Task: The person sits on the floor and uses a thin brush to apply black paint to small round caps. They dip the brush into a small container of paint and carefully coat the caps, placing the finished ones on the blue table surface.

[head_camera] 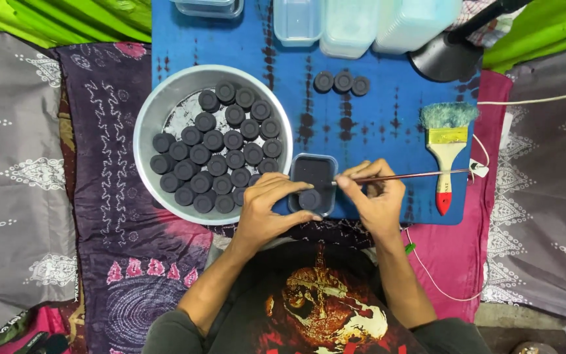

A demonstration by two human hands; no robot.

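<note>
Head view: left hand (266,210) grips a dark disc (309,198); right hand (373,196) pinches a thin brush (414,175).

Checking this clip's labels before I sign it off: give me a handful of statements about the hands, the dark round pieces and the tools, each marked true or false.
1. The right hand holds a thin stick. True; the thin stick points right.
2. The metal bowl holds many dark discs. True.
3. The wide brush is in the left hand. False; it lies on the blue board, untouched.
4. Five dark discs sit apart on the board. False; the loose discs number three.
5. The left hand is at the small dark tray. True.
</note>
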